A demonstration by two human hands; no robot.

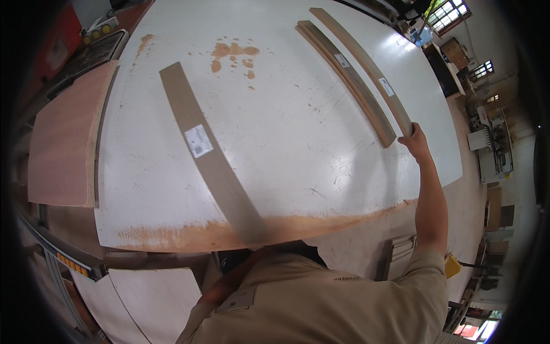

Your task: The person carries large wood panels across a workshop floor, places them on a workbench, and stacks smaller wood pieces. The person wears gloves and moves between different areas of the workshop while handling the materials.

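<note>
At the right side of the white-topped workbench (283, 129), my right hand (415, 141) grips the near end of a long wooden board (365, 56) with a printed label. Just left of it lies a stack of similar boards (343, 77), apart from my hand; its upper board also bears a label. Nearer my body, another labelled wooden board (197, 124) slants across the bench, its near end blurred at the worn front edge. My left forearm bends in front of my body, but the hand itself is out of view.
A pinkish panel (68, 137) stands against the bench's left side. Below it runs a metal rail with yellow rollers (73, 263), beside white panels (150, 296). Along the right wall stands a workshop machine (490, 142). A yellow object (452, 266) is near my right elbow.
</note>
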